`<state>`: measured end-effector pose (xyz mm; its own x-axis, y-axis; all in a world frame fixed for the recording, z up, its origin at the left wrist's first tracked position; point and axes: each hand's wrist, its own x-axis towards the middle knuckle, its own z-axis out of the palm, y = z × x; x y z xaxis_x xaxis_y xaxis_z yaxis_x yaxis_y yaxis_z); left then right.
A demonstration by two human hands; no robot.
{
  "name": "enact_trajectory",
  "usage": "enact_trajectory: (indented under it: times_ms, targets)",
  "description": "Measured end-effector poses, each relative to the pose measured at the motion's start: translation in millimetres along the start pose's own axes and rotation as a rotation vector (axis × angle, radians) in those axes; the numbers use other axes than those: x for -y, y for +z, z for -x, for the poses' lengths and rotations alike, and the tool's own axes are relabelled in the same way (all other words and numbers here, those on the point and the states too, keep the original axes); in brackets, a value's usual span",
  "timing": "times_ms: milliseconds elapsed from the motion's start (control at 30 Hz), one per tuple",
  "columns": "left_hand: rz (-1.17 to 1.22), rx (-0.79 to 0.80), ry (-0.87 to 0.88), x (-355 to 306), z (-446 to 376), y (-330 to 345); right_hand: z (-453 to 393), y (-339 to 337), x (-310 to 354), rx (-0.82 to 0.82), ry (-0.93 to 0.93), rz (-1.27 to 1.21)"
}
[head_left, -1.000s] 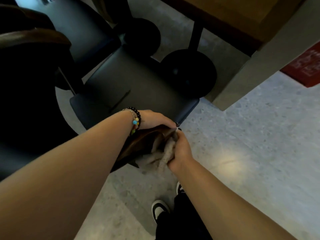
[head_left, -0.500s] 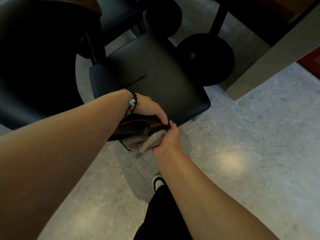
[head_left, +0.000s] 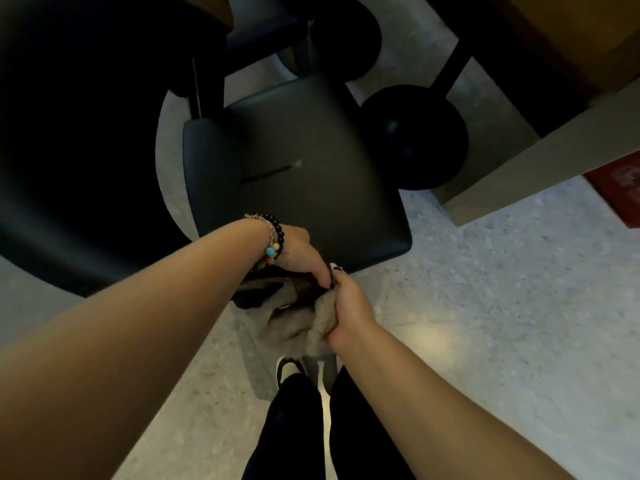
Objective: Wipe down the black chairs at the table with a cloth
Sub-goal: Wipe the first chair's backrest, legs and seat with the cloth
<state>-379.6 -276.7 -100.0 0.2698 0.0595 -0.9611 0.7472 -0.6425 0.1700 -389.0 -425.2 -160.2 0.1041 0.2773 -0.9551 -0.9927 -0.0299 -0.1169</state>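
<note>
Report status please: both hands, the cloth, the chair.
Right hand grips the beige cloth. Left hand holds the chair's brown backrest top. Black seat bare; nothing blocks it.

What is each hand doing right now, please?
Left hand: fingers curled over the chair's brown back edge, gripping it.
Right hand: gripping the cloth.

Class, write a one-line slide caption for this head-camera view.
Right hand grips a beige cloth while left hand holds the black chair backrest.
</note>
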Motion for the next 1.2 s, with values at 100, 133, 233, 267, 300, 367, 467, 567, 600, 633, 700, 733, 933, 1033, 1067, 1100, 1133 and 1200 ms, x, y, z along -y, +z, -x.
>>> enact_trajectory:
  times_ms: [100,133,233,267,300,367,467,567,600,633,700,733,933,1033,1067,1100,1133,1200]
  targets:
    - [0.058,-0.19,0.089,-13.6,8.4,-5.2,9.7,-19.6,42.7,-0.007,-0.036,0.319]
    - [0.149,-0.246,0.121,-20.5,12.1,-5.7,9.8,-23.7,61.5,-0.02,-0.057,0.366]
    - [0.477,-0.38,0.228,-40.0,15.1,1.4,4.4,-26.3,120.9,-0.064,-0.16,0.505]
    - [0.583,-0.459,0.285,-47.6,13.1,7.2,0.5,-24.5,141.1,-0.077,-0.21,0.527]
    - [0.683,-0.547,0.336,-57.1,11.3,13.8,-3.2,-22.1,161.1,-0.083,-0.256,0.554]
    - [0.85,-0.729,0.382,-77.5,-1.6,25.9,-10.8,-14.6,198.7,-0.087,-0.34,0.611]
    - [0.977,-0.968,0.29,-103.2,-39.9,41.2,-25.1,-9.6,244.6,-0.025,-0.451,0.774]
    - [1.006,-1.046,0.131,-115.2,-90.4,47.9,-44.8,-14.4,276.2,0.056,-0.566,0.909]
    - [0.985,-1.055,0.071,-114.9,-107.6,48.6,-51.3,-15.6,282.5,0.068,-0.58,0.937]
    - [0.953,-1.058,0.019,-113.1,-123.6,49.5,-59.0,-17.1,287.7,0.08,-0.59,0.96]
    - [0.887,-1.075,-0.043,-106.9,-151.6,53.2,-76.9,-17.4,293.2,0.108,-0.617,1.039]
    - [0.839,-1.101,-0.056,-102.2,-164.0,54.7,-86.4,-15.2,295.2,0.127,-0.653,1.092]
    - [0.56,-1.235,-0.125,-70.4,-229.0,67.7,-145.1,27.4,293.5,0.423,-1.129,1.301]
    - [0.458,-1.331,-0.206,-69.9,-250.3,83.6,-168.0,59.4,285.4,0.591,-1.355,1.401]
    - [0.454,-1.36,-0.212,-69.7,-254.5,84.8,-175.5,71.8,283.1,0.643,-1.426,1.434]
    - [0.444,-1.378,-0.206,-69.1,-258.7,85.7,-182.7,83.3,280.0,0.686,-1.494,1.468]
    - [0.432,-1.399,-0.198,-68.3,-261.8,87.5,-188.3,94.1,275.5,0.719,-1.563,1.495]
    - [0.424,-1.444,-0.185,-66.0,-265.6,89.7,-200.1,112.9,265.1,0.755,-1.697,1.495]
